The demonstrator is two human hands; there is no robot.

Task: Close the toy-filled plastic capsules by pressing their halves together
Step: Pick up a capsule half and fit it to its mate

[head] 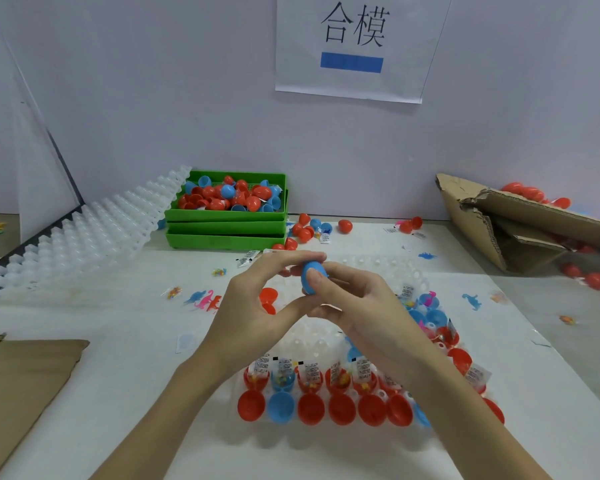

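From the head camera, both hands meet above the middle of the table, grasping one blue capsule. The left hand curls its fingers over the top; the right hand pinches it, thumb on the front. Below, a clear tray holds open red and blue halves along the near edge. A green bin of capsules sits at the far edge.
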